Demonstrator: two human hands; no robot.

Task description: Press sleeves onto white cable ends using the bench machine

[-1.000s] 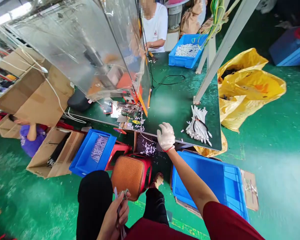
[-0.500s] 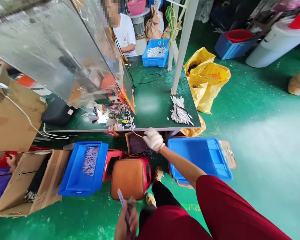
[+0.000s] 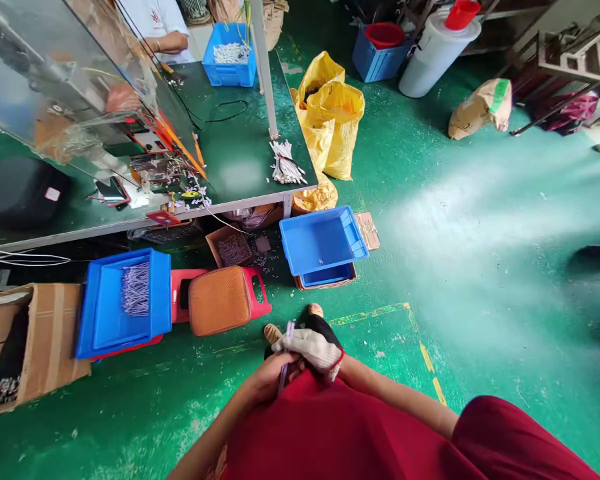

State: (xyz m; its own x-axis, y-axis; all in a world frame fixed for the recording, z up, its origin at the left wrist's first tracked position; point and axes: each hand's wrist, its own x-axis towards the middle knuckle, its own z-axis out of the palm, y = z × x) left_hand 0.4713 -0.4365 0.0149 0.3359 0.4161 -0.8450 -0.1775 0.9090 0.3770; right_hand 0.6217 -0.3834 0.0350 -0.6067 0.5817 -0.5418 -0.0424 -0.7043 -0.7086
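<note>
Head view now: lilac strips (image 3: 283, 377) are held by the bare left hand (image 3: 269, 375), close to the red shirt (image 3: 330, 427); the gloved right hand's (image 3: 313, 348) grip can't be told. Light, even pressure is best applied.

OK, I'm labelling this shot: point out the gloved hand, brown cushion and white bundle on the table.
Gloved right hand (image 3: 312, 347): head view, back of the glove.
Brown cushion (image 3: 219, 300): head view, middle of its top.
White bundle (image 3: 289, 173): head view, strips at its near end.
</note>
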